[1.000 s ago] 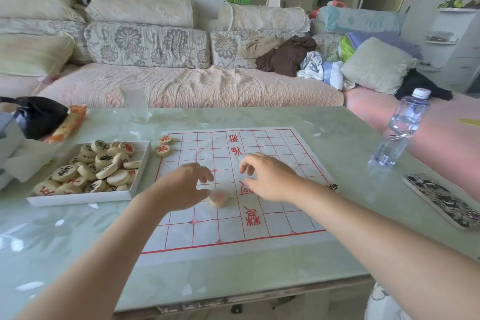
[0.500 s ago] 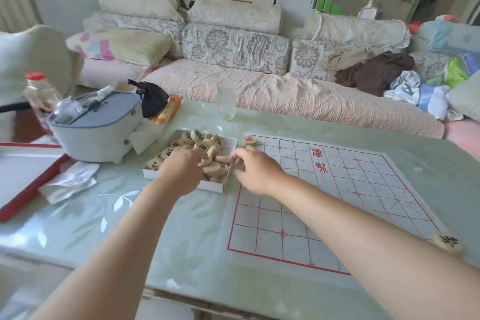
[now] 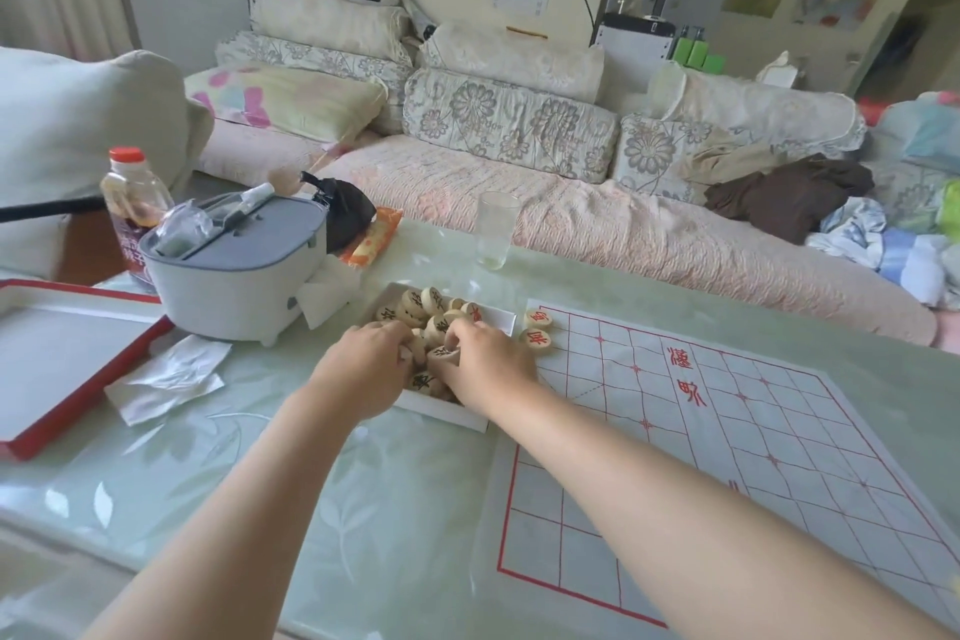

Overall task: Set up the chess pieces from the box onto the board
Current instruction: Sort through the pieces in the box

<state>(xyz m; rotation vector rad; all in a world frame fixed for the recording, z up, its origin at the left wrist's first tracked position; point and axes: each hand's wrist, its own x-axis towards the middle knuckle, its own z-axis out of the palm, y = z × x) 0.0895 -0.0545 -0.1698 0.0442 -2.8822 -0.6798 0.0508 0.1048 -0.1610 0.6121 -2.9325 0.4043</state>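
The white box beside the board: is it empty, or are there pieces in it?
Not empty: round wooden pieces lie heaped in the box, with the left hand and right hand among them.

— The pieces?
— Round wooden discs (image 3: 422, 303), heaped in the white box (image 3: 500, 315) beside the paper board (image 3: 727, 437).
— Any set out?
— Two red-marked ones (image 3: 537, 319) (face up, side by side) at its far left corner.

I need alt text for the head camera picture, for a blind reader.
A person's left hand and right hand dig into a white box of round chess pieces on a green table. Beside it lies a paper board with two pieces at one corner.
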